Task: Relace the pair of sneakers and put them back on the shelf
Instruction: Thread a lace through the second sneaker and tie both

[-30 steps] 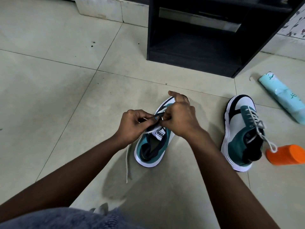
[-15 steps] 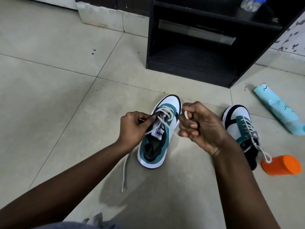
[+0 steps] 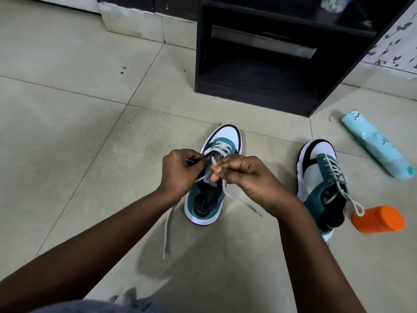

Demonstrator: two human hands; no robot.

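Teal bottle (image 3: 376, 144) lying on floor: white lettering on side, only "je" readable, rest turned out of sight. Small white print near its upper end too small to read.

Near sneaker (image 3: 213, 177): white tongue label with dark logo, mostly covered by hands, not legible.

Far sneaker (image 3: 320, 177), orange container (image 3: 379, 219): no readable text.

Tiled floor with dark cabinet

Pale floor tiles (image 3: 67, 132) surround a black open-fronted cabinet (image 3: 259, 86); a floral-patterned wall (image 3: 397, 41) stands right of it, a white plinth (image 3: 135, 21) left.
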